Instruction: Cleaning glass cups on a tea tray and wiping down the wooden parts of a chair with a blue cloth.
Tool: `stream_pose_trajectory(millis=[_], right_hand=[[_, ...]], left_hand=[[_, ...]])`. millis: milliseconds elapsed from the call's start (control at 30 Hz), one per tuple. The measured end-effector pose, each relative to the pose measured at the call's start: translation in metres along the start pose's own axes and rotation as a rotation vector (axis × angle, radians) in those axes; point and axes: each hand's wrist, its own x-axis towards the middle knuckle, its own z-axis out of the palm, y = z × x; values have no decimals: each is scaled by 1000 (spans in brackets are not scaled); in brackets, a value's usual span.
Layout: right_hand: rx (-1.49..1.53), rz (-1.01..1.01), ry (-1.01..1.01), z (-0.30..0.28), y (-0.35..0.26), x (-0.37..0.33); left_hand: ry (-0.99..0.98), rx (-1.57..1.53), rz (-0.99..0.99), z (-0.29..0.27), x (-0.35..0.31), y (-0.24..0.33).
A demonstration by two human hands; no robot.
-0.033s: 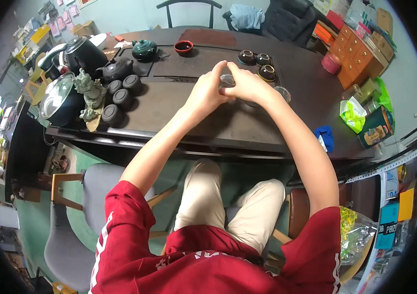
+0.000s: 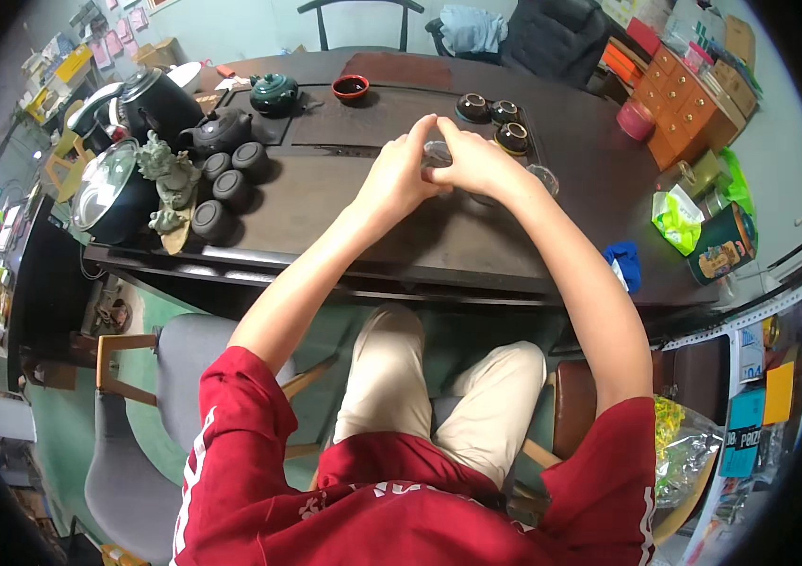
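My left hand (image 2: 393, 177) and my right hand (image 2: 474, 162) meet over the middle of the dark tea table (image 2: 316, 203). Their index fingertips touch at the far side and the thumbs meet at the near side, making a ring. Through that gap shows a clear glass vessel (image 2: 437, 151); whether the hands touch it I cannot tell. The index fingers are stretched out, while the other fingers are mostly hidden. Beside my right wrist is another clear glass (image 2: 544, 177), partly covered by the arm. Beyond the right hand sit small dark cups (image 2: 511, 138).
Leftward are a teapot (image 2: 218, 130), several dark cups (image 2: 212, 221), a grey-green figurine (image 2: 170, 174), a kettle (image 2: 157, 102) and a glass-lidded pot (image 2: 108, 189). Farther back stand a green teapot (image 2: 273, 95) and a red-rimmed bowl (image 2: 350, 89). A blue cloth (image 2: 623, 266) lies right.
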Motion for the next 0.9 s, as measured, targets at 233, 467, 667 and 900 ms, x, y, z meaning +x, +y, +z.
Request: stream_pose_trajectory(millis=[233, 467, 667, 900], right_hand=[[-192, -8, -8, -5, -4, 9], [-224, 55, -99, -6, -10, 4], [-183, 54, -78, -23, 11, -15], [150, -92, 79, -54, 90, -77]], left_hand=[[34, 6, 13, 6, 5, -8], [64, 12, 13, 11, -1, -6], [-15, 37, -19, 15, 0, 3], [-50, 166, -76, -9, -7, 17]])
